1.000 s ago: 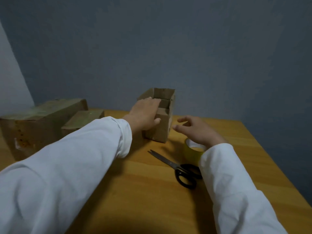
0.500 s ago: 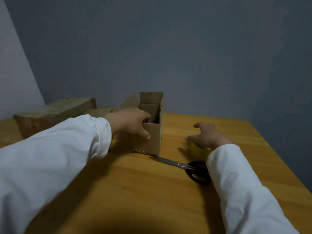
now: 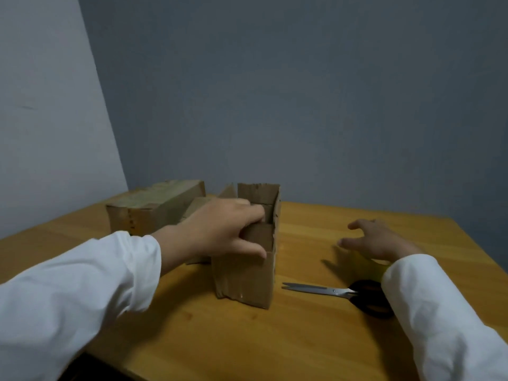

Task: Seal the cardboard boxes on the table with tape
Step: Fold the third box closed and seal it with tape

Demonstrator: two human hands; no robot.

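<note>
Cardboard, brown and creased, makes up the small open-topped box (image 3: 247, 276) standing upright near the middle of the wooden worktop (image 3: 302, 339); its flaps stand up at the far side and right side, and nothing can be made out inside it; the interior is dark and partly hidden; the left hand (image 3: 220, 232), in a white sleeve (image 3: 82, 292), grips the near left rim of this box, its fingers (image 3: 254, 211) curled over the edge into the opening and its thumb pressed on the near outer wall; far left of it lies a longer, closed brown cardboard box (image 3: 154, 207) with pale tape along its top; a third, lower cardboard box (image 3: 198, 204) sits between these two, mostly hidden behind the left hand; the right hand (image 3: 376, 240) hovers to the right of the open box, its fingers spread apart and relaxed, holding nothing, just above a yellowish roll of tape (image 3: 360, 265) that rests on the worktop and is largely covered by the hand and sleeve; near this roll, a pair of scissors with black handles and steel blades (image 3: 343, 294) lies flat, blades together and pointing left toward the open box, well short of touching it.
</note>
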